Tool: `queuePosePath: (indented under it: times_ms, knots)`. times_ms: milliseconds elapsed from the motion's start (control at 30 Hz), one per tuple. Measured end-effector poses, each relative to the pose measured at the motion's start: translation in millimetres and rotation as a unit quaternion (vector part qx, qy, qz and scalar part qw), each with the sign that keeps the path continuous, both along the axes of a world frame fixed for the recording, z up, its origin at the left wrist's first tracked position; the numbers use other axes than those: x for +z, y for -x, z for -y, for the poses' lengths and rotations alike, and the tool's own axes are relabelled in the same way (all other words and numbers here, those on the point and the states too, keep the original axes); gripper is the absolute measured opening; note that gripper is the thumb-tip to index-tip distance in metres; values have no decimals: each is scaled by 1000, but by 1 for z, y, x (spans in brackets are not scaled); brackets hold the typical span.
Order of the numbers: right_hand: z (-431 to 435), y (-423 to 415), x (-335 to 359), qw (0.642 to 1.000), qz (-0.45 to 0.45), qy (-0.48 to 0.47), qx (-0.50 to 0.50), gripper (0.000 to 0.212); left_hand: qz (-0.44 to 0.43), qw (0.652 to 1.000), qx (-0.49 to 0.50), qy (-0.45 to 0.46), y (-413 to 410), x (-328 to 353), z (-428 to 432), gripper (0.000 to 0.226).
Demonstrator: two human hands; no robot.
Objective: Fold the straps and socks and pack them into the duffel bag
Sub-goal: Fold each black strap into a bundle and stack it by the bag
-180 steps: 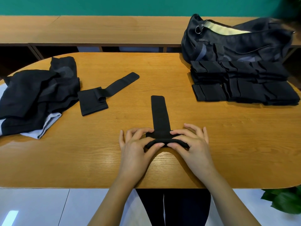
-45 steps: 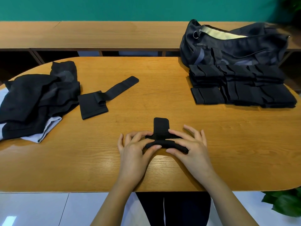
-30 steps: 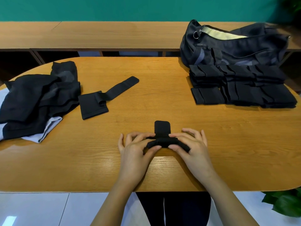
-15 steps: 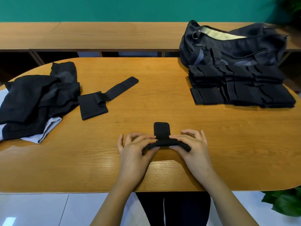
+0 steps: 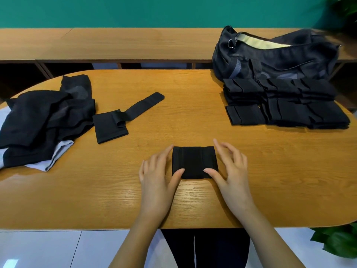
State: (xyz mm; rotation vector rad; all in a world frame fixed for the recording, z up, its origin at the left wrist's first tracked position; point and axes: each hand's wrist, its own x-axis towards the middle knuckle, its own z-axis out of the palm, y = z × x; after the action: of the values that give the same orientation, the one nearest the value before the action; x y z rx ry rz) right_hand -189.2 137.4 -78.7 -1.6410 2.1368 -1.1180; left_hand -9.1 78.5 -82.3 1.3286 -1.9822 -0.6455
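Note:
A black strap (image 5: pixel 194 161), folded into a flat square, lies on the wooden table (image 5: pixel 108 202) near its front edge. My left hand (image 5: pixel 157 174) rests along its left side and my right hand (image 5: pixel 230 167) hovers at its right side. Both hands have their fingers spread, and each thumb tip touches a near corner of the strap. An unfolded black strap (image 5: pixel 113 125) with its long tail stretched out lies to the left. Past that strap sits a loose heap of dark socks (image 5: pixel 42 117). The open dark duffel bag (image 5: pixel 280 60) stands at the back right.
Rows of folded black straps (image 5: pixel 286 105) are stacked in front of the duffel bag. A long wooden bench (image 5: pixel 116 43) runs behind the table against a green wall. A potted plant (image 5: pixel 340 242) shows on the floor at the lower right.
The strap was a narrow roll with a short tail under my fingers. Now it lies as a flat, wide square, and both hands have spread apart to its sides.

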Motion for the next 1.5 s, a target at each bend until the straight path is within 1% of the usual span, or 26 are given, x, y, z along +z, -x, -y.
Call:
queuePosePath:
  times_ms: [67,100,133,200,267,300,400,533,600,667,767,867,933,967,1033,1067,1133,1233,1333,1433,1467,1500]
  knots:
    - [1,0,-1,998,-61,-25,23,46,24,1000,-12,12,0,0,1,42]
    - [0,0,-2,994,-85,-51,37,43,34,999,-17,12,1,0,1,38]
    - [0,-1,-2,991,-101,-76,49,47,43,999,-22,11,1,0,0,38]
    - [1,-1,-3,987,-111,-105,52,54,58,998,-34,10,0,0,0,50]
    - [2,-1,-2,986,-109,-119,49,56,75,996,-47,3,-1,0,1,62]
    - [1,-1,-1,985,-108,-122,50,59,83,995,-52,0,-2,1,1,64]
    - [0,0,1,987,-96,-118,50,62,86,995,-50,-12,-1,4,0,64]
    - [-3,1,6,995,-32,-86,46,55,95,995,-29,-16,5,10,0,65]
    - [-6,1,9,997,-27,-59,45,51,102,994,-20,-22,8,13,1,65]
    - [-9,3,13,996,-65,-35,56,47,120,992,-11,-31,13,14,6,57]
    - [-7,5,19,979,-174,-39,94,49,147,988,-4,-46,24,15,16,43]
    - [4,9,21,942,-308,-72,116,53,162,985,-1,-55,35,17,25,44]
    - [12,14,23,924,-349,-90,126,55,167,984,-1,-54,42,18,32,51]
    - [16,17,25,920,-360,-90,125,55,165,985,1,-53,44,19,37,58]
    - [25,29,31,919,-373,-81,99,56,159,986,19,-46,46,18,46,74]
    - [30,38,35,920,-377,-79,70,58,159,986,31,-41,46,16,51,78]
    - [38,61,40,920,-381,-86,10,64,157,986,51,-29,44,13,58,79]
    - [45,100,40,913,-388,-122,-40,68,161,985,61,-6,41,7,59,75]
    - [48,126,36,905,-383,-176,-56,77,168,984,60,-3,42,5,58,71]
    - [50,137,31,907,-378,-180,-47,90,171,983,61,-5,42,7,59,71]
    - [50,138,30,910,-370,-182,-41,90,173,983,61,-6,42,7,59,72]
    - [50,139,30,914,-360,-182,-36,85,173,983,62,-6,41,7,59,72]
